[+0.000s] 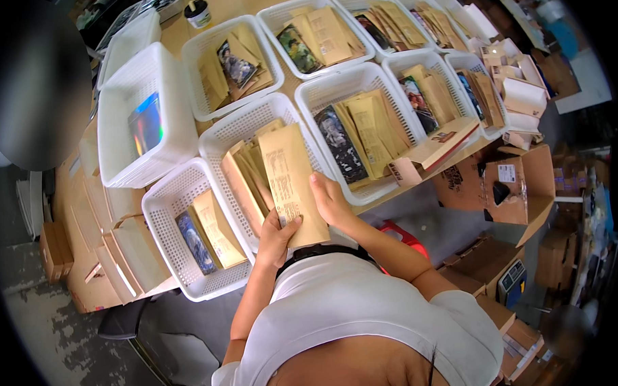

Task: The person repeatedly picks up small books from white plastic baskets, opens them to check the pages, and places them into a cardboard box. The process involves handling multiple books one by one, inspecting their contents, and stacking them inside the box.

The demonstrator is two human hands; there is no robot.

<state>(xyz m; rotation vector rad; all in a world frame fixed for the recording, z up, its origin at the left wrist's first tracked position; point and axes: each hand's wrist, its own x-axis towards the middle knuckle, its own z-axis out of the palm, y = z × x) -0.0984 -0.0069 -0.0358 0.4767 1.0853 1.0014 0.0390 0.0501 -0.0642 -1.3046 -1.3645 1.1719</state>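
Note:
A long tan kraft paper packet (290, 168) with printed writing is held upright in front of my body. My left hand (276, 237) grips its lower left part, thumb across the front. Along its right edge lies my right hand (330, 198), fingers straight and pressed to the side. Behind the packet stands a white perforated plastic basket (245, 116) with more kraft packets (245, 182) in it. Left of that, a smaller white basket (164, 203) holds a dark blue illustrated sheet (196, 242) and a kraft packet (218, 227).
Several more white baskets (353, 71) with packets and illustrated sheets fill the table. Nested baskets (178, 116) at left hold a shiny holographic sheet (147, 124). A lidded cup (197, 14) stands at the back. An open carton (518, 185) and small boxes (522, 91) are at right.

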